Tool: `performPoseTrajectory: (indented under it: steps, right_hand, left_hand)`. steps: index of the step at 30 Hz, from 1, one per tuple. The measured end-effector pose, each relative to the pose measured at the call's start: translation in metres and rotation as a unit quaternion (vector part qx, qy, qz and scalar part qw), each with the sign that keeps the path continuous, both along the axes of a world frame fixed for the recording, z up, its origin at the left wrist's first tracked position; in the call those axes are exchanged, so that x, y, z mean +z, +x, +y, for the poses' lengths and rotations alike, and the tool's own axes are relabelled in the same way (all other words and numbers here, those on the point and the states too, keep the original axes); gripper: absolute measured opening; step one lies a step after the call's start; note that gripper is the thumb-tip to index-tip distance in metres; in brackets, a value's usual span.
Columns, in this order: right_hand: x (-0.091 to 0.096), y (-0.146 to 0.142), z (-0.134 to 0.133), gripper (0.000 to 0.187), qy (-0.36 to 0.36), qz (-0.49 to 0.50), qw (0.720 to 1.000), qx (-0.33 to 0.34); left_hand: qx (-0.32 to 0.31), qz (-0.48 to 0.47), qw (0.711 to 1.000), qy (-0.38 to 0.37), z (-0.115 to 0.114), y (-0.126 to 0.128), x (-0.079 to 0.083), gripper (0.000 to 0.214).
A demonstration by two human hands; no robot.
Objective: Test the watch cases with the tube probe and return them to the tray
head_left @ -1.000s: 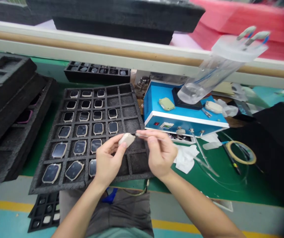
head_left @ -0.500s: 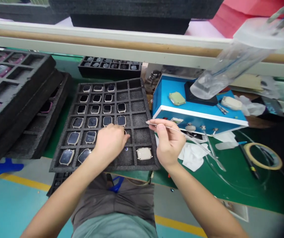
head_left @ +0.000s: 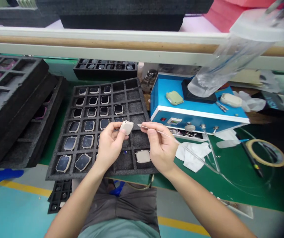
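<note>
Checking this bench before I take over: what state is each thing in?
Left hand: holding a beige watch case up.
Right hand: pinching a slender metal probe, tip apart from the case.
Black foam tray: watches in many cells, some cells bare.
Clear plastic cylinder: tilted above the blue machine.

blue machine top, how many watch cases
2: pale green case left of the black pad, cream case at the right edge; the clear cylinder may hide more.

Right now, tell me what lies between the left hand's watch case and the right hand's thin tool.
Head view: only a gap above the dark foam tray; the watch case and thin tool are apart.
</note>
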State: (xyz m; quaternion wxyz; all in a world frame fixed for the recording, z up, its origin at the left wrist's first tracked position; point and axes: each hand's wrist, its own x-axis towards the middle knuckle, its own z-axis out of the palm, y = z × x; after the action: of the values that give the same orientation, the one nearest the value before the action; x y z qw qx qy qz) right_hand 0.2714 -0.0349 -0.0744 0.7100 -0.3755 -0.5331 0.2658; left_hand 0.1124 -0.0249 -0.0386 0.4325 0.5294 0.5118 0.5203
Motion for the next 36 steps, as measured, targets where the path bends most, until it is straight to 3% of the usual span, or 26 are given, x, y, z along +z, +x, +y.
performPoseTrajectory:
  steps: [3, 36]
  right_hand:
    - [-0.0030, 0.0006, 0.0003, 0.016, 0.018, -0.016, 1.000, 0.003]
    - [-0.0065, -0.0005, 0.0007, 0.015, 0.001, -0.008, 1.000, 0.019]
  left_hand:
    - [-0.009, -0.059, 0.998, -0.023, -0.0021, 0.0078, -0.0051, 0.034]
    - [0.000, -0.036, 0.999, 0.003, -0.0105, 0.0119, -0.0066, 0.025]
